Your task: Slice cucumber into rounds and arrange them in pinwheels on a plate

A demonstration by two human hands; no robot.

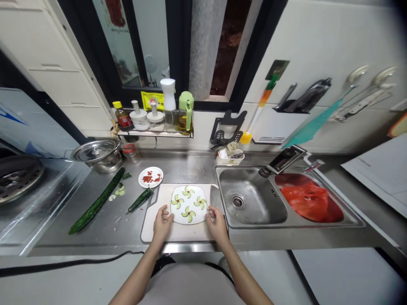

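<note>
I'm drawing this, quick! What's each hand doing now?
Left hand: loosely curled at the plate's left edge; grip can't be told.
Right hand: loosely curled at its right edge; grip can't be told.

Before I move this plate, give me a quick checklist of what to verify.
1. Plate flat on the cutting board: ok.
2. Left hand at the plate's left edge: ok.
3. Right hand at the plate's right edge: ok.
4. Firm grip on both sides: cannot tell.
5. Four cucumber flowers all within the plate's edge: ok.
6. Small dish of red pieces apart from the plate: ok.
</note>
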